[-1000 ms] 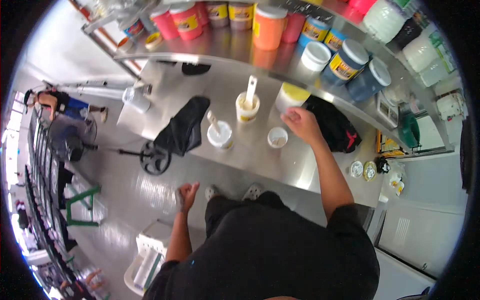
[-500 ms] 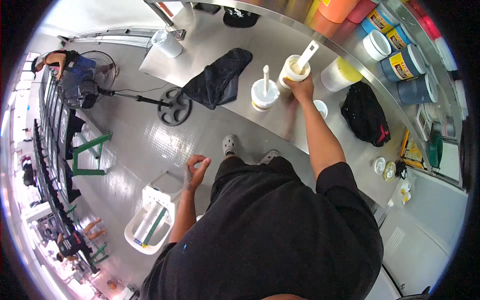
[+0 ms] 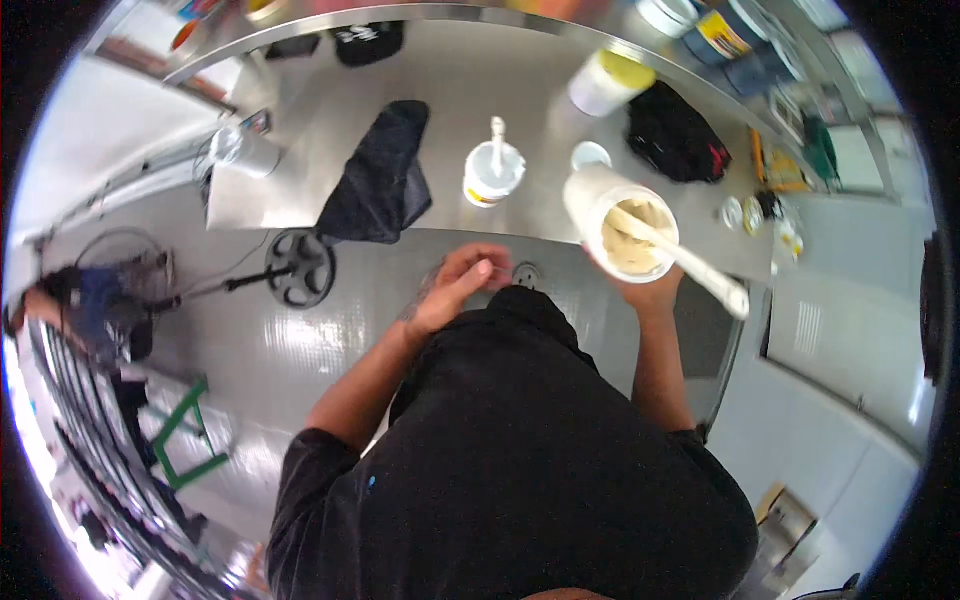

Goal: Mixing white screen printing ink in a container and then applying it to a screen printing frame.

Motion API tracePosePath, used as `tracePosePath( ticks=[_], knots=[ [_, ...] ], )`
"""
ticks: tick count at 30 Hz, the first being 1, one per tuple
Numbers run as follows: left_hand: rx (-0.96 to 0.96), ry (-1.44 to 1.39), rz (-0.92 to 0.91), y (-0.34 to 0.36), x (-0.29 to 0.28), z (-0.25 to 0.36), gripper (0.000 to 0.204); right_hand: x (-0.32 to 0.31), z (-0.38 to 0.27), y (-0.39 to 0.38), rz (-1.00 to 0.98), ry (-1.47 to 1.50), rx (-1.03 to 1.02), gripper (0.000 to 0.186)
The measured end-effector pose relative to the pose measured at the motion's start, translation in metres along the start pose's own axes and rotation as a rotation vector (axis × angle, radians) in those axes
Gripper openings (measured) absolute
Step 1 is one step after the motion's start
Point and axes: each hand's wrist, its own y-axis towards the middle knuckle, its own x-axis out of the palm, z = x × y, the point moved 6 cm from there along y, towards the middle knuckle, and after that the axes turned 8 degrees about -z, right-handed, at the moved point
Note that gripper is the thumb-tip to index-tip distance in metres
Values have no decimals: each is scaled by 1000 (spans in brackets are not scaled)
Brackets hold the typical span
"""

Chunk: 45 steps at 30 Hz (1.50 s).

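My right hand (image 3: 652,288) grips a white tub (image 3: 586,197) from below, tilted so its mouth faces me. Thick cream-coloured paste (image 3: 622,252) coats the inside. A pale spatula (image 3: 698,270) rests in it, its handle sticking out past the rim to the right. My left hand (image 3: 458,285) hovers in front of my body, holding nothing, its fingers loosely apart and a little blurred. On the steel table (image 3: 480,80) stands a second white tub (image 3: 484,188) with a pale spatula (image 3: 497,140) upright in it. A small round white lid or cup (image 3: 591,155) lies behind the held tub.
Black cloth (image 3: 380,185) lies on the table's left part, near a white container (image 3: 248,152). A yellow-topped tub (image 3: 606,84) and black fabric (image 3: 678,132) are at the right. A metal shelf edge (image 3: 470,14) runs overhead. A fan base (image 3: 301,268) stands on the floor.
My right hand has lifted the tub and spatula off the table and brought them toward me, tilting the tub. My left hand has come up and inward. The view has turned rightward.
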Motion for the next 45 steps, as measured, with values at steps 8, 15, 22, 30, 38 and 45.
tracePosePath(
  ticks=[8,15,22,30,38,45],
  knots=[
    [-158,-630,-208,40,89,56,101,53,-30,-35,207,255,3,56],
    [-147,-846,6,-11,55,60,102,102,-85,-21,-99,-39,-84,88],
    [181,-677,415,-40,-48,80,77,96,-115,14,-368,-99,-91,66],
    [396,-435,588,-57,-118,87,72,146,-171,27,-479,-696,-308,33],
    [406,-379,633,-49,-132,91,76,144,-196,25,-351,-834,-522,27],
    [384,-295,639,-43,-142,96,80,152,-149,46,-399,-852,-214,16]
  ],
)
